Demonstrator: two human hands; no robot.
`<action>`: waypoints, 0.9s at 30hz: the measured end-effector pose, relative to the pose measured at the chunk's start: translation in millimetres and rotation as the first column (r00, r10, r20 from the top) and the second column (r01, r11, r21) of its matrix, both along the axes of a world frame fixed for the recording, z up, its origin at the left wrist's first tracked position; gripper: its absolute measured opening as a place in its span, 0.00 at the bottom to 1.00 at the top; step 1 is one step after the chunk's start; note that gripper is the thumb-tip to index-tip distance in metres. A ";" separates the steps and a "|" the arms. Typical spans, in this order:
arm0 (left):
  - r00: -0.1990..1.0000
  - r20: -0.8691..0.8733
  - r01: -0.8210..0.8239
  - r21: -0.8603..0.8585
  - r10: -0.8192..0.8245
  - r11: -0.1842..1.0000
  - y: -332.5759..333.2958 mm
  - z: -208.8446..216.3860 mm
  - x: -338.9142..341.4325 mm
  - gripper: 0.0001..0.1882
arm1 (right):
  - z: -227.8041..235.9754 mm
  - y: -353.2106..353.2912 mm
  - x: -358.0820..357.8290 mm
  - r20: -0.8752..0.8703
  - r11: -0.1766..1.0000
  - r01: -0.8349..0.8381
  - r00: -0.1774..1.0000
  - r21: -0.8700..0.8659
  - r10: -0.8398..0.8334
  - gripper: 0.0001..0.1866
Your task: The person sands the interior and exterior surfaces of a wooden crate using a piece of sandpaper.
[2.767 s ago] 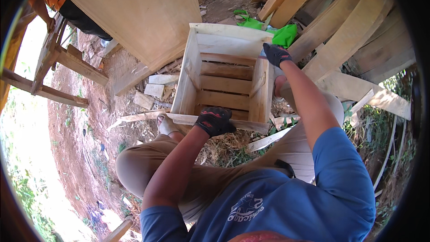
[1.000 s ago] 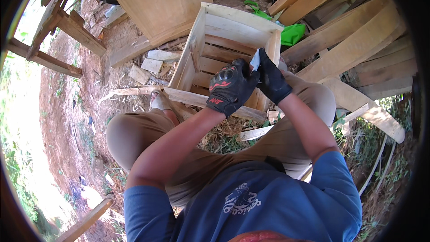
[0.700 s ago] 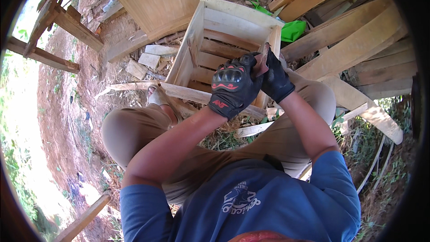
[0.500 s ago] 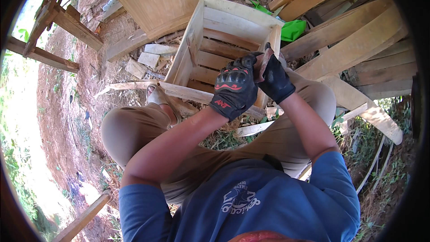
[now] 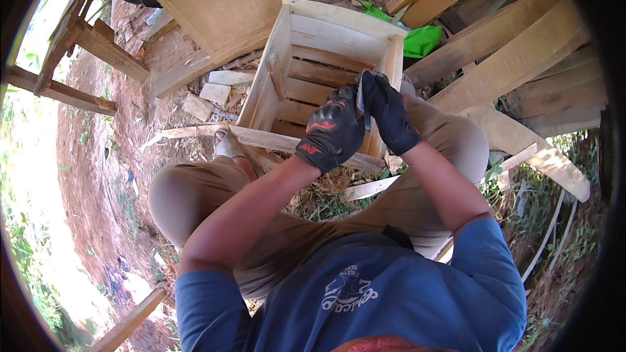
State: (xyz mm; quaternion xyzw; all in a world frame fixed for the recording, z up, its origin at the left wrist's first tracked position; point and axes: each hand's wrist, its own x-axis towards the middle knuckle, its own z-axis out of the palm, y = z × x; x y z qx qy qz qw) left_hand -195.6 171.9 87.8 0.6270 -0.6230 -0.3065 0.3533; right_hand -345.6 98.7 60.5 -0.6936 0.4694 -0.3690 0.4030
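Observation:
My left hand [image 5: 331,128], in a black glove with red trim, is closed with its fingers against my right hand [image 5: 390,112], also gloved in black. Pinched between them is a thin, greyish folded sheet that looks like sandpaper [image 5: 360,96]; most of it is hidden by the fingers. Both hands are over the near right part of an open wooden crate [image 5: 277,138] with a slatted bottom. The crate sits on the ground in front of me, between my spread knees.
A large wooden panel [image 5: 222,0] lies beyond the crate at the left. Wood scraps [image 5: 215,93] litter the ground beside it. Planks [image 5: 502,32] are stacked at the right, near a green bag [image 5: 422,42]. A wooden frame [image 5: 98,45] stands far left.
The hands have drawn together and turned. The sheet's reddish-brown face, visible before at the right hand, is now out of sight, and only a greyish edge shows.

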 end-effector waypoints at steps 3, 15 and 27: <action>0.994 0.108 0.031 -0.218 -0.008 0.975 9.5 -28.5 -14.9 0.20 | -22.3 -15.6 -13.1 0.025 0.990 -0.062 0.998 0.125 0.060 0.22; 0.986 -0.165 0.022 -0.047 -0.030 0.999 14.3 -1.0 -26.5 0.20 | -31.0 -5.1 -12.6 -0.192 0.965 -0.016 0.981 -0.261 -0.036 0.20; 0.984 -0.104 0.140 -0.043 -0.143 0.989 13.1 -18.7 -16.9 0.25 | -21.4 -8.5 -30.5 -0.588 0.876 -0.207 0.803 -0.435 -0.102 0.19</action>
